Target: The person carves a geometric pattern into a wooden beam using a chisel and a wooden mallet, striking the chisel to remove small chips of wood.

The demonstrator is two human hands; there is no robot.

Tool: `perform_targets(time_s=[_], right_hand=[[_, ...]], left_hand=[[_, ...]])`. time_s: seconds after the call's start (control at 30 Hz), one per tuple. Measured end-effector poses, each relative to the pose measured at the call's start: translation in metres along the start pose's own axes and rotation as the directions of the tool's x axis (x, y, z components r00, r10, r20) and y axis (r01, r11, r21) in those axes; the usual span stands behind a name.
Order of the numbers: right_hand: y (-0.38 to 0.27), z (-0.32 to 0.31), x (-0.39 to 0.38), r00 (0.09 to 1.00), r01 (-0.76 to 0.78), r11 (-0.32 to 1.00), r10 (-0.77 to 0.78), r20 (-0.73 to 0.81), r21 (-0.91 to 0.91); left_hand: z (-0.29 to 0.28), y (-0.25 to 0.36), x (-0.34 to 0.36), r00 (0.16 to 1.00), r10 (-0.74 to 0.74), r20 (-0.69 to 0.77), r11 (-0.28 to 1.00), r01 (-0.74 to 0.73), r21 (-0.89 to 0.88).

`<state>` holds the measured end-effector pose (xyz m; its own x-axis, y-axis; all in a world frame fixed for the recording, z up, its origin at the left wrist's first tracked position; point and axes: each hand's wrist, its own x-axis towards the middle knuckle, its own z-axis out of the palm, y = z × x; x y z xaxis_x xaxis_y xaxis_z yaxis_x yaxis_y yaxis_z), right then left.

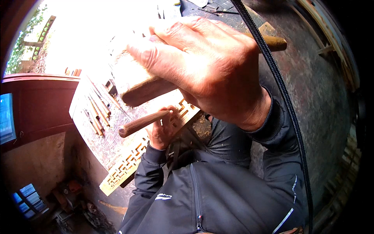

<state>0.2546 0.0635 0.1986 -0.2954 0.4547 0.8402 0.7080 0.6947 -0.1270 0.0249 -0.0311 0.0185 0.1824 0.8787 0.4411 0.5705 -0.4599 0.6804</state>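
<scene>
My right hand point(210, 66) is raised close to the camera, its fingers wrapped round a wooden mallet point(146, 91). The mallet's thick, blunt head points to the left, and the butt of its handle sticks out to the right of my fist. Below it, my left hand point(159, 134) closes round a chisel point(142, 124) with a brown wooden handle, whose end tilts up to the left. The chisel's blade is hidden. Under my left hand lies a long light-wood board point(128, 165) carved with a stepped openwork pattern. Mallet and chisel are apart.
Several wood-handled carving tools point(97, 109) lie on the worktable point(113, 146) at the left. More dark tools point(222, 7) are at the far edge. A black braided cord point(278, 78) hangs across the right side. A reddish panel point(39, 105) stands beyond the table's left edge.
</scene>
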Motion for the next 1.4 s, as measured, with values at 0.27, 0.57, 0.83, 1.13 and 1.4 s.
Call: perform_targets(time_s=[0.27,0.57,0.83,1.13,1.4], right_hand=[[0.01,-0.011,0.012,0.978,0.202,0.977,-0.205,-0.044,-0.067],[0.012,-0.01,-0.032,0.996,-0.013,0.999,0.017,0.085,-0.049],[0.011,0.005,-0.097,0.88,-0.278,0.933,0.343,0.329,-0.23],[0.021,0.03,-0.123,0.834,-0.297,0.908,0.398,0.383,-0.295],[0.023,0.033,-0.122,0.803,-0.28,0.915,0.389,0.451,-0.291]], left_hand=[[0.03,-0.046,-0.048,0.918,-0.391,-0.064,0.809,0.309,-0.5],[0.016,-0.027,-0.003,0.831,-0.274,-0.484,0.854,-0.022,-0.52],[0.017,-0.019,-0.012,0.824,-0.335,-0.458,0.838,0.037,-0.545],[0.009,-0.009,-0.018,0.871,-0.351,-0.343,0.827,0.118,-0.549],[0.006,-0.004,-0.021,0.899,-0.329,-0.289,0.825,0.124,-0.551]])
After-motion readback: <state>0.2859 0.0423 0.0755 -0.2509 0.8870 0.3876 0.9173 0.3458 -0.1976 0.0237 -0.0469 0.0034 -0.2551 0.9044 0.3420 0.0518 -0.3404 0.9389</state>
